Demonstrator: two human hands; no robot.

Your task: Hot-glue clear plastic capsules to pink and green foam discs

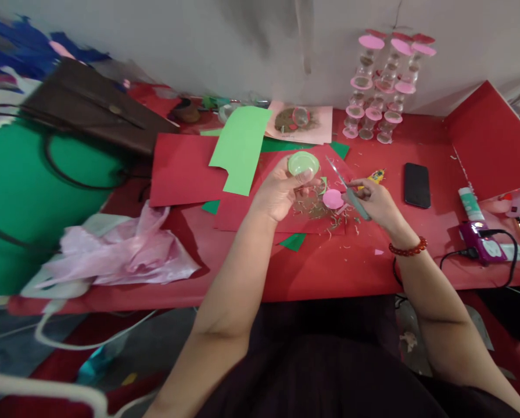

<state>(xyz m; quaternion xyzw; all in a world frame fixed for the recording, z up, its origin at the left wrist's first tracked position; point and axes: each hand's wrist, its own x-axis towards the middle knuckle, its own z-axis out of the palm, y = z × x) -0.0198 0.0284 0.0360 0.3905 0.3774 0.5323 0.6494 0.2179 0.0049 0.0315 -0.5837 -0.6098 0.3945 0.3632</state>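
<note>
My left hand (pixel 281 188) is closed around a small clear cup capped with a light green paper disc (pixel 303 163), held above the red table (pixel 329 267). My right hand (pixel 373 203) grips a thin grey-handled tool (pixel 349 188) that points up and to the left. A pink paper disc (pixel 333 198) lies just under the tool, beside my right fingers. Between the hands, brown shavings (pixel 314 209) are scattered over a red paper sheet (pixel 242 212).
A light green paper sheet (pixel 240 148) and red sheets lie behind my hands. Stacked clear cups with pink discs (pixel 382 87) stand at the back. A black phone (pixel 417 184), a purple glue gun (pixel 481 244) with its cord and a white tube (pixel 469 203) lie right; a pink plastic bag (pixel 124 249) and brown bag (pixel 94 110) left.
</note>
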